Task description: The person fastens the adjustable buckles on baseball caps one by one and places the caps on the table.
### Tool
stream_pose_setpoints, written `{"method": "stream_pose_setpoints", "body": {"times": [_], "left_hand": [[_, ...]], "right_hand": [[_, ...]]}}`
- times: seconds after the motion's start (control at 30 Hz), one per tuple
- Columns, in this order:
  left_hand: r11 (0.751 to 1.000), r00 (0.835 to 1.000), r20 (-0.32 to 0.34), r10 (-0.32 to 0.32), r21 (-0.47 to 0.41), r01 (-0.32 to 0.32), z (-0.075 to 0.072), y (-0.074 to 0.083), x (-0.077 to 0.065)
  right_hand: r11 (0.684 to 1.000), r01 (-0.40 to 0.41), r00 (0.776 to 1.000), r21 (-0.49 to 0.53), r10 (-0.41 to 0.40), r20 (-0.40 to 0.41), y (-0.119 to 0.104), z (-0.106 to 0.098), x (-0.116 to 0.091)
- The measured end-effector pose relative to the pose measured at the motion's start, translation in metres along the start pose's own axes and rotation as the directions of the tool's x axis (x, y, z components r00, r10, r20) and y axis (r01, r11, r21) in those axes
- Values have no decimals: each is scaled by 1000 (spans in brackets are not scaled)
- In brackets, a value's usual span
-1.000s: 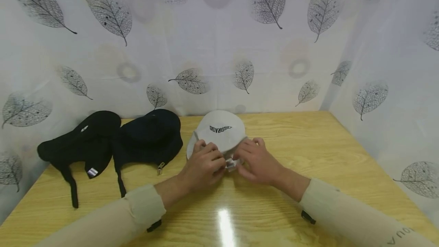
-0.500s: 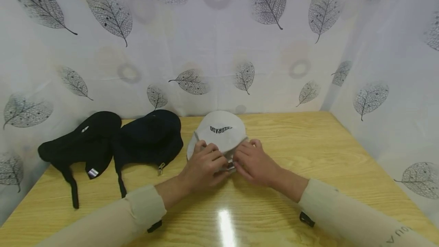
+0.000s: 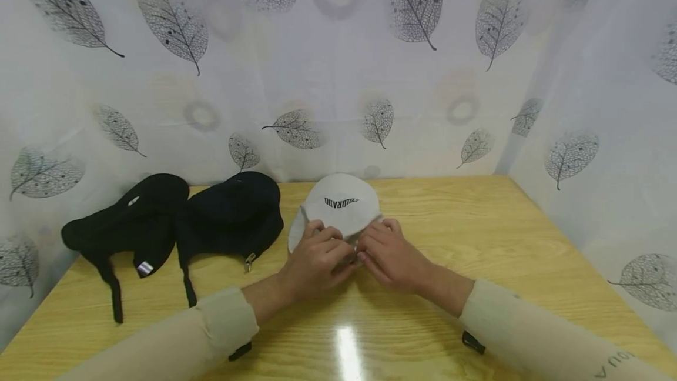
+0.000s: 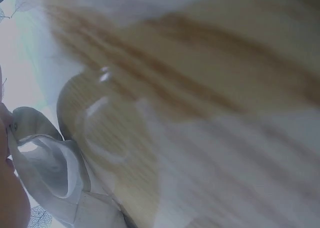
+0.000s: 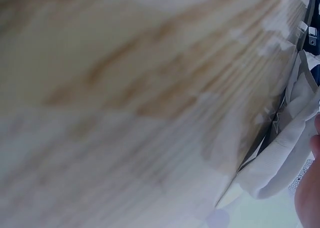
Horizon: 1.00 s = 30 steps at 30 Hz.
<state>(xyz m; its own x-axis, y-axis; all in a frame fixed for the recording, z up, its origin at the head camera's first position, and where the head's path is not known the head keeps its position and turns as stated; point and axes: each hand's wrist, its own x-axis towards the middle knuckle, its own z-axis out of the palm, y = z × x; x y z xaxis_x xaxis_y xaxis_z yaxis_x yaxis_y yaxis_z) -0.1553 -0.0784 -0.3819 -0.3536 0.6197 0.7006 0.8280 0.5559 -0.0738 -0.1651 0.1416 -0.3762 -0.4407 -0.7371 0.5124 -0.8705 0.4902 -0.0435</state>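
A white cap with dark "COLORADO" lettering lies on the wooden table, its lettering upside down in the head view. At its near edge my left hand and right hand pinch a pale strap, with fingertips almost meeting. The pinched part is mostly hidden behind my fingers. In the left wrist view, the cap's pale band and opening show beside the hand. Folded white fabric of the cap appears next to my right fingers in the right wrist view.
Left of the white cap lie a dark cap with a metal strap buckle and a black cap with a dangling strap. A white curtain with leaf prints stands behind the table.
My hands have drawn closer together at the cap's near edge. The pale strap piece seen between them earlier is now mostly covered by fingers. The caps have stayed in place.
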Motion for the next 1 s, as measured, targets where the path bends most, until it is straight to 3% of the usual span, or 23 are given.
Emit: {"method": "stream_pose_setpoints", "body": {"times": [0.23,0.5,0.83,1.0], "left_hand": [[999,999,-22,27,17,-27,1,-1,-1],[997,1000,6,25,-67,-24,-1,-1,0],[998,999,39,6,-70,-4,-3,0,1],[998,999,36,11,-62,-8,-3,1,1]], "right_hand": [[996,6,1000,-88,-8,-18,0,2,0],[982,22,1000,-190,-23,-2,-1,2,-1],[973,54,998,-226,-59,-14,1,4,-2],[979,38,999,-203,-40,-4,2,3,-4]]}}
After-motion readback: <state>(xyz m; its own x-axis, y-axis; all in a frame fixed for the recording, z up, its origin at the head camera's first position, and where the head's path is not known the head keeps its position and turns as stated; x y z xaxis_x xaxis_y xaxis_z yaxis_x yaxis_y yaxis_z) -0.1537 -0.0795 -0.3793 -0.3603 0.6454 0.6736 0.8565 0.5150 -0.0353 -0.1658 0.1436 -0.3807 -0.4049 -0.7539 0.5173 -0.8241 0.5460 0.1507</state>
